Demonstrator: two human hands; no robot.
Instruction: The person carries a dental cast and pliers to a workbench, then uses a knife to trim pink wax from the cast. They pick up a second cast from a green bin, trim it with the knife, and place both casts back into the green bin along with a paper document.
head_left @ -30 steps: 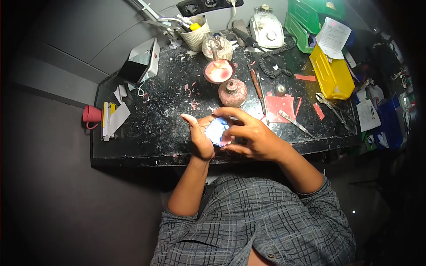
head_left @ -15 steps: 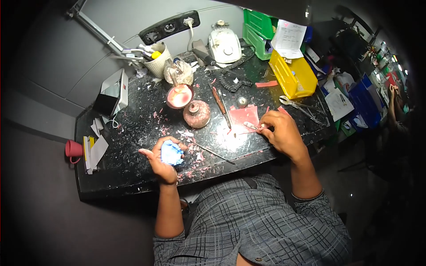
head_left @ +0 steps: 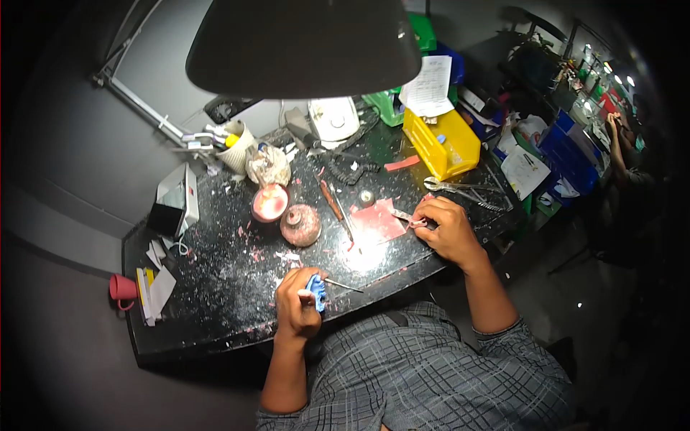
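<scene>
Near the front edge of the bench, my left hand (head_left: 299,302) is closed round a blue moulded piece (head_left: 316,292), which is turned on its side. A thin metal tool (head_left: 345,285) lies just right of it. My right hand (head_left: 445,226) pinches a small knife (head_left: 402,215), its pale blade pointing left over a pink wax sheet (head_left: 379,223). Left of the sheet lies a tool with a brown handle (head_left: 332,202). A round pink-stained burner (head_left: 300,225) and a dish of pink wax (head_left: 271,202) stand further left.
A dark lamp shade (head_left: 305,50) hangs over the back. Behind my right hand are pliers (head_left: 449,185) and a yellow bin (head_left: 449,147). A tool cup (head_left: 236,149) stands at the back left, a red mug (head_left: 123,288) at far left. Another person's arm (head_left: 615,144) shows far right.
My left hand has turned over and closed round the blue piece, moving right. The lamp shade now fills the top of the view, which has shifted. My right hand still holds the knife.
</scene>
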